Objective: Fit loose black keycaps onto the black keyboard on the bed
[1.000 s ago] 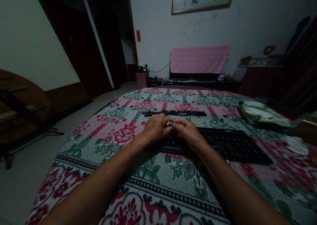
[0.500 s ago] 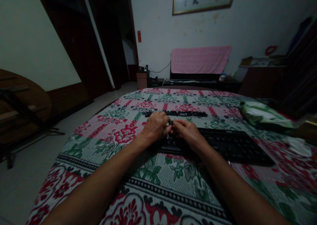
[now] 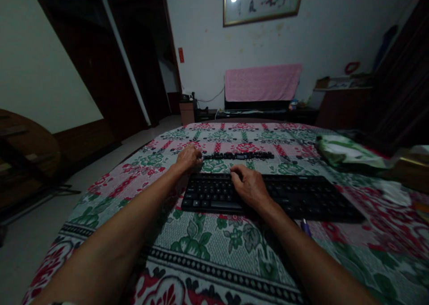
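A black keyboard (image 3: 217,204) lies across the patterned tablecloth in front of me. Behind it runs a row of small loose black keycaps (image 3: 248,156). My left hand (image 3: 189,157) rests at the row's left end, fingers bent and drawn together at the keycaps; whatever they may pinch is hidden. Over the middle of the keyboard is my right hand (image 3: 250,187), its fingers curled and the thumb close to the index finger. Anything small inside that grip is too dark to make out.
A green and white soft pack (image 3: 348,153) lies on the right side of the table, with a crumpled white tissue (image 3: 395,193) nearer me. A purple pen-like item (image 3: 305,228) sits by the keyboard's front edge, beside my right forearm. Beyond the table stands a pink-covered screen (image 3: 263,83).
My hands were together above the keyboard, working on a small dark piece with thin wires showing. They have parted: the left moved left and away to the keycap row, the right stays over the keyboard.
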`<state>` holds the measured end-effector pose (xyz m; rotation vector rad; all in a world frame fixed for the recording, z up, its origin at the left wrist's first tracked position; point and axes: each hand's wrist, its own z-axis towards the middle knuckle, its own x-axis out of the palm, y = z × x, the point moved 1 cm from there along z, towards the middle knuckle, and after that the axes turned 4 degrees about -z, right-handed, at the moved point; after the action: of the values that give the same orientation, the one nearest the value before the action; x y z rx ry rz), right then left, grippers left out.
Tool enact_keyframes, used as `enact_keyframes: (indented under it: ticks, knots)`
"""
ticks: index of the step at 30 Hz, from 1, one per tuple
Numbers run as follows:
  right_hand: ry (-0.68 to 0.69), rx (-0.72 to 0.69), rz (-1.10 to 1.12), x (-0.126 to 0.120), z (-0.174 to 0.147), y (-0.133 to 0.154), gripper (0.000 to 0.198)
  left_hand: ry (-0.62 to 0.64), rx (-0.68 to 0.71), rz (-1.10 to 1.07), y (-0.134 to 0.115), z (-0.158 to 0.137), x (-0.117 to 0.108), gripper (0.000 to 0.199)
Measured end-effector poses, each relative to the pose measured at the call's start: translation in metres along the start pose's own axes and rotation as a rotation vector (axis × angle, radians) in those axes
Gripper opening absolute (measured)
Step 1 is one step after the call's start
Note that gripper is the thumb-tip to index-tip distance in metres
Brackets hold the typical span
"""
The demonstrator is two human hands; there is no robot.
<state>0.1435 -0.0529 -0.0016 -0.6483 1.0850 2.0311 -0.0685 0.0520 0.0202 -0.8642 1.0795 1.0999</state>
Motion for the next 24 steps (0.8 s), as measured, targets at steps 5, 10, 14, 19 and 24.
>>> enact_keyframes:
  ticks: [5, 10, 14, 19, 24]
  knots:
    - [0.001, -0.015, -0.007, 0.002, -0.001, -0.003, 0.022, 0.006, 0.042, 0.059, -0.001, 0.011, 0.007, 0.027]
    - [0.021, -0.033, -0.022, 0.003, -0.001, -0.003, 0.022, -0.010, 0.046, 0.100, 0.001, 0.008, 0.010, 0.029]
    - [0.030, -0.044, -0.046, 0.003, -0.001, -0.001, 0.020, -0.015, 0.041, 0.068, 0.001, 0.005, 0.015, 0.031]
    - [0.064, -0.059, -0.095, 0.002, -0.002, 0.002, 0.019, -0.005, 0.027, 0.079, 0.001, 0.006, 0.018, 0.032]
    - [0.079, -0.069, -0.098, 0.001, -0.003, 0.004, 0.019, -0.010, 0.021, 0.089, -0.001, 0.007, 0.020, 0.030]
